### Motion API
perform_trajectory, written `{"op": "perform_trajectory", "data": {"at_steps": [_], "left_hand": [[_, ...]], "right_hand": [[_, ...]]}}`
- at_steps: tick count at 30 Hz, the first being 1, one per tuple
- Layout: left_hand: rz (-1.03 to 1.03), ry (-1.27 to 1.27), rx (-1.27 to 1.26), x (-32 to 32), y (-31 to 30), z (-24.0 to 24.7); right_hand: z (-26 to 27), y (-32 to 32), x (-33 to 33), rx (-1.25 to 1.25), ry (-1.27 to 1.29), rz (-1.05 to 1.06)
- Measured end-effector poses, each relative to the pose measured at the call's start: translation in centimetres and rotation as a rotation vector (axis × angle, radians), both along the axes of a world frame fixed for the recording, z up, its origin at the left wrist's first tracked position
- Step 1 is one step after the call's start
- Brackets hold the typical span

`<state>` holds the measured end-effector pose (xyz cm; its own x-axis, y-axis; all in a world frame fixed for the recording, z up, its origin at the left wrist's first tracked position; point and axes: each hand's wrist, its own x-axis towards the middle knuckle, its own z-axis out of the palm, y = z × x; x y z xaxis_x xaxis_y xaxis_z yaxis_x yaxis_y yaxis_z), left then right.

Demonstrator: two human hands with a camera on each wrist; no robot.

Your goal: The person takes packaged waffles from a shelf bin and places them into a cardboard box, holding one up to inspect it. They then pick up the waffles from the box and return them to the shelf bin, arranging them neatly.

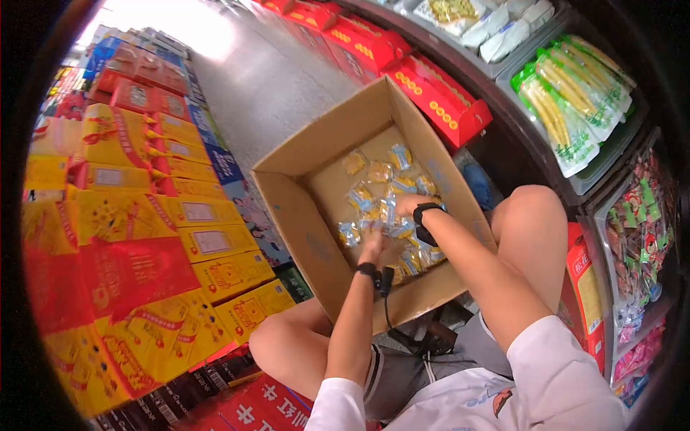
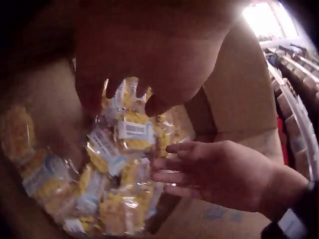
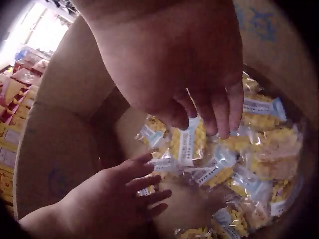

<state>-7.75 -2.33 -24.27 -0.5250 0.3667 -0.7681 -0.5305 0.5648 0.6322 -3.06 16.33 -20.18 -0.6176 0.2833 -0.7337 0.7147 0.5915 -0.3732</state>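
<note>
Clear-wrapped yellow snack packets (image 1: 379, 171) with blue-and-white labels lie loose over the floor of a deep cardboard box (image 1: 316, 248). Both hands reach down inside it. The left hand (image 1: 372, 243) is at the near-left part of the pile; in the right wrist view that left hand (image 3: 112, 191) has its fingers spread beside the packets. The right hand (image 1: 411, 206) is over the middle; its fingers point down at a packet (image 3: 188, 144) in the right wrist view, touching or just above it. In the left wrist view the right hand (image 2: 219, 172) has extended fingers at the packets' edge.
The box stands between the person's bent knees (image 1: 532, 215). Stacked yellow and red cartons (image 1: 158, 215) line the left. Red gift boxes (image 1: 435, 100) and shelves with green-and-yellow packs (image 1: 568, 93) run along the right. Grey floor (image 1: 280, 72) stretches beyond the box.
</note>
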Motion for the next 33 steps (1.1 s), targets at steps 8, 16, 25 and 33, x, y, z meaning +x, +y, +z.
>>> {"op": "perform_trajectory", "data": {"at_steps": [8, 16, 25, 33], "left_hand": [[-0.183, 0.138, 0.021, -2.3, 0.9, -7.3], [-0.215, 0.276, -0.065, -1.2, 1.8, -4.5], [-0.085, 0.028, 0.373, -4.5, 2.1, 7.5], [-0.464, 0.293, 0.872, -1.1, 5.7, 30.4]], "right_hand": [[-4.0, -0.5, 2.4, -0.454, -0.125, -0.458], [-3.5, -1.2, 2.5, -0.497, -0.117, -0.474], [6.3, 0.5, 3.7, -0.669, 0.406, -0.809], [27.0, 2.4, 9.8, -0.053, 1.141, -0.325]]}}
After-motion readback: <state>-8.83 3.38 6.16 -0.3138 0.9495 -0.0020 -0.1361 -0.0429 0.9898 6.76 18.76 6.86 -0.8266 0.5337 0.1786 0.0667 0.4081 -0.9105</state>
